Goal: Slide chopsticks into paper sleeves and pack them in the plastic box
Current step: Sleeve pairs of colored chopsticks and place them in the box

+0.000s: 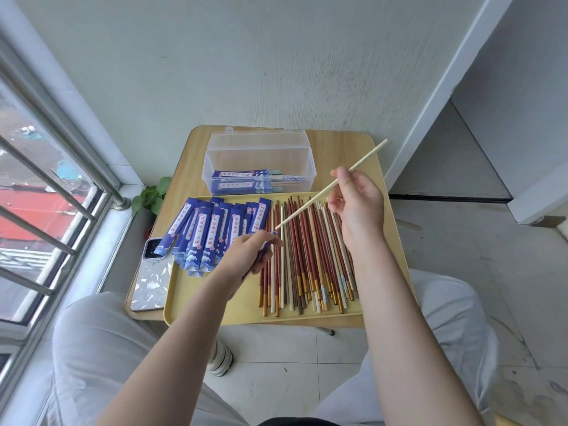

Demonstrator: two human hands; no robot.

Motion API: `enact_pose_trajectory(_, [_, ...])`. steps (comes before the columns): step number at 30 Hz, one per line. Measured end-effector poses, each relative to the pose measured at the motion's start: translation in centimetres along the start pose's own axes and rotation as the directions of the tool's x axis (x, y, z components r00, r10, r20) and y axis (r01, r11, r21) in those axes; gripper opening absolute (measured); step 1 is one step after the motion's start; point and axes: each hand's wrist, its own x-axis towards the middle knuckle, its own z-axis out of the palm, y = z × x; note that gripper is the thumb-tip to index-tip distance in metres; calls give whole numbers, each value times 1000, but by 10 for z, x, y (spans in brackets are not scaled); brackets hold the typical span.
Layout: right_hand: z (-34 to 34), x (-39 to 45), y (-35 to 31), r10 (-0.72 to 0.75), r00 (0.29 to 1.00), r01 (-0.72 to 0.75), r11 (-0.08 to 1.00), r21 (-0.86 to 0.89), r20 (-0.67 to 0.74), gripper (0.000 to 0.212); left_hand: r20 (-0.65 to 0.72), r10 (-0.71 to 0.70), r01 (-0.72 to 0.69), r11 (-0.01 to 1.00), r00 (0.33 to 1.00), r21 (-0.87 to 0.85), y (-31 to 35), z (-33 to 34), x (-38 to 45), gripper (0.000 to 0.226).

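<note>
Head view, slim pale chopstick [310,206], clear plastic box [259,162]

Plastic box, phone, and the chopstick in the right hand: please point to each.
plastic box [259,182]: head view, front wall.
phone [150,281]: head view, patterned back.
chopstick [310,204]: head view, middle of shaft.

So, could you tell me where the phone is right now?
In the head view, the phone lies at the table's near-left corner, beside the yellow tray, partly under the blue sleeves.

Right hand [356,204] pinches a pale chopstick [325,189], tip seemingly entering left hand's [250,250] blue sleeve [261,256].
</note>
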Motion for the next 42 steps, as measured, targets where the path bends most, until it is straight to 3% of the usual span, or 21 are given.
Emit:
enact_pose_trajectory(5, [-1,3,6,-14,997,12,999,-30,-78,19,116,-34,26,997,993,71,1,-1,-4,46])
enact_pose_trajectory(11, [-2,4,9,0,998,-4,998,-68,-63,16,190,3,-25,993,982,113,2,0,-4,41])
enact_pose_trajectory(13, [-1,4,11,5,996,-16,993,-115,-91,16,169,31,-60,984,985,167,1,0,-2,47])
enact_pose_trajectory(17, [-2,5,8,-38,976,-3,981,-191,-213,20,95,86,-105,973,992,207,-3,-1,-1,29])
enact_pose_trajectory(20, [-6,8,6,-60,963,9,982,-191,-261,22,57,113,-123,965,992,232,-3,0,-1,31])
enact_pose_trajectory(23, [-5,8,8,-56,971,4,976,-220,-233,24,67,107,-118,975,992,187,-1,1,-1,32])
enact_pose_trajectory(28, [0,4,14,-30,985,-12,970,-242,-170,21,210,59,-81,992,976,94,5,6,-2,19])
enact_pose_trajectory(32, [-4,8,9,-56,975,9,977,-215,-213,23,217,44,-84,980,975,182,1,0,1,21])
enact_pose_trajectory(42, [9,3,27,40,995,-59,971,-233,-88,16,281,-2,-77,959,960,272,6,10,0,25])
